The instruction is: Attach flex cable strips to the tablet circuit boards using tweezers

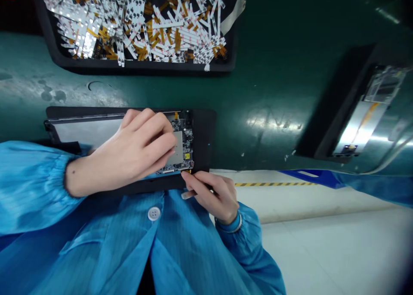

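Observation:
An opened tablet (80, 129) lies in a black holder (203, 135) at the near edge of the green bench, its circuit board (184, 140) exposed at the right end. My left hand (135, 150) rests on top of it, fingers together and pressing down on the board's metal shield. My right hand (211, 191) is at the holder's near right corner, fingers pinched at the board's bottom edge; what they hold is too small to make out. Both arms wear blue smock sleeves.
A black tray (145, 66) heaped with several white and orange flex strips (138, 23) stands at the back of the bench. Another opened device in a black holder (361, 114) lies at the right. Beyond the bench edge is a pale floor with yellow-black tape (274, 184).

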Demonstrator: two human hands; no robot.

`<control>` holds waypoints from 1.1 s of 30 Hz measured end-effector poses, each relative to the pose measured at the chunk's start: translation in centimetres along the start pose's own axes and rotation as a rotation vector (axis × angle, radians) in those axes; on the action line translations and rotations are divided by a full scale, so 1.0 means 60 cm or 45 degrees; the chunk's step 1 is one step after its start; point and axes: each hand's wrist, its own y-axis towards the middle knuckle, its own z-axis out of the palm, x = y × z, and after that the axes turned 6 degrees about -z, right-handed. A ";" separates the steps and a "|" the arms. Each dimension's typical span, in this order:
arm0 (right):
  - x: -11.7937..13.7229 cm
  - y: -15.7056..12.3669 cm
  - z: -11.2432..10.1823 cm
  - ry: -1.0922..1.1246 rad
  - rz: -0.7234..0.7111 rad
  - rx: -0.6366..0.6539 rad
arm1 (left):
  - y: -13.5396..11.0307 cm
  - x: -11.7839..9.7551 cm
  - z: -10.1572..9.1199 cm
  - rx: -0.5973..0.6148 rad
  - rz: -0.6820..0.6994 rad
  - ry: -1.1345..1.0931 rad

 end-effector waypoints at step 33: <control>-0.009 0.041 -0.004 0.324 0.390 0.004 | 0.002 0.005 0.005 0.133 -0.034 -0.087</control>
